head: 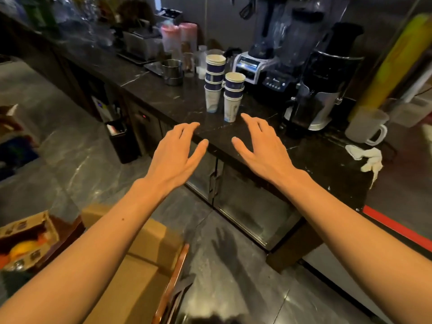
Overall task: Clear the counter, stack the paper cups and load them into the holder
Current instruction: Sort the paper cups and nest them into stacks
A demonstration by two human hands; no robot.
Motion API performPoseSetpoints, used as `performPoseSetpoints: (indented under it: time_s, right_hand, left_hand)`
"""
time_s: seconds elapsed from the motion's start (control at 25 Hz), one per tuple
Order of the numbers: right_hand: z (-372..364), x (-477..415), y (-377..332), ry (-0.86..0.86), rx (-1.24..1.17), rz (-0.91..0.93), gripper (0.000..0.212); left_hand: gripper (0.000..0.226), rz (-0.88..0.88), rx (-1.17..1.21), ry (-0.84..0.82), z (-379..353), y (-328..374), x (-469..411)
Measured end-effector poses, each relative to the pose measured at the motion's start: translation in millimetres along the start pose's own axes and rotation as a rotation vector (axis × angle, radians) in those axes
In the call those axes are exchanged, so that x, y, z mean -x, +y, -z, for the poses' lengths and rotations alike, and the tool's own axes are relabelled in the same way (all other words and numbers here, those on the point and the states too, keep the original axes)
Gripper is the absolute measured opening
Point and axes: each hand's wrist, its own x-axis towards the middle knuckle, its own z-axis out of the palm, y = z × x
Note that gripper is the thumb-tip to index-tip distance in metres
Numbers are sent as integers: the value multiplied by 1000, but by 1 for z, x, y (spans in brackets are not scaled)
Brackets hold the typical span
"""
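Note:
Two stacks of white and blue paper cups stand upright on the dark marble counter [177,99]. The taller stack [214,84] is at the back left, the shorter stack [233,97] just in front and to its right. My left hand [178,150] hovers over the counter's front edge, fingers spread, holding nothing. My right hand [257,146] is beside it, also spread and empty, its fingertips a short way in front of the shorter stack. No cup holder is clearly visible.
A blender [261,64] and a black grinder [320,90] stand right of the cups. A metal pitcher [173,71] and pink containers [180,36] are behind left. A white mug [367,128] and crumpled cloth [367,157] lie at the right end. Cardboard boxes [140,253] sit on the floor.

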Motion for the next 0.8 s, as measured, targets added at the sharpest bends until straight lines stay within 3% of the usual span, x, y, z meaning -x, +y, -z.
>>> performPoseSetpoints:
  time_s: [0.28, 0.8]
  right_hand:
    - [-43, -109, 75, -17, -9, -110, 65]
    - [-76, -311, 185, -90, -240, -126, 74]
  left_hand:
    - [57, 32, 90, -87, -76, -35, -123]
    - [65, 194, 241, -110, -194, -51, -298]
